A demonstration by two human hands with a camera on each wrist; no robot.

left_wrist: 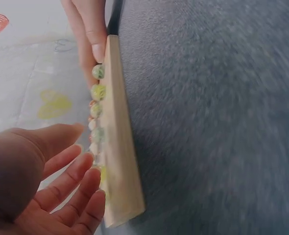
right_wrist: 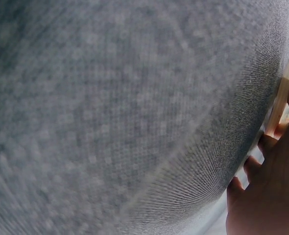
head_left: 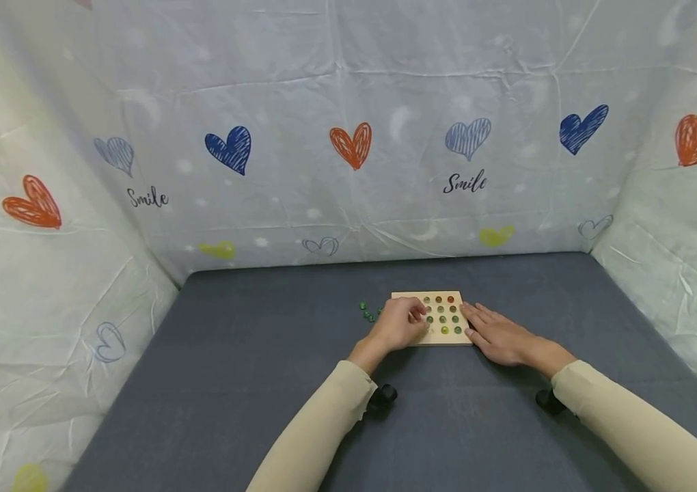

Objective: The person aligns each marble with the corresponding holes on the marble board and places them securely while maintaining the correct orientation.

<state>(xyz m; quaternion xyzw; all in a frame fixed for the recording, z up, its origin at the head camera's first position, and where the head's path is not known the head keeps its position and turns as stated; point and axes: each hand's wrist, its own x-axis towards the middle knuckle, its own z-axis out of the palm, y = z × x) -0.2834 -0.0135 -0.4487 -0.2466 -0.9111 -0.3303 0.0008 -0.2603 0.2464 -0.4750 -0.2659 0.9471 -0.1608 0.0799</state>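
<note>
A pale wooden board (head_left: 456,339) lies on the dark table, with rows of glass marbles in green, yellow and red set along its top. Over its left part hovers my left hand (head_left: 399,324), fingers bent loosely. The left wrist view shows that thumb and the fingers apart with nothing between them, beside a yellow marble (left_wrist: 103,174). My right hand (head_left: 499,337) rests at the board's right edge, fingers extended and touching it. In the right wrist view those fingers (right_wrist: 253,166) lie along the wooden edge (right_wrist: 281,100). My left hand hides the board's left columns.
Several loose green marbles (head_left: 368,316) lie on the table (head_left: 250,383) just left of the board. White curtain (head_left: 287,198) printed with hearts stands behind the table and at both sides. A dark strap device (head_left: 382,396) sits under the left wrist.
</note>
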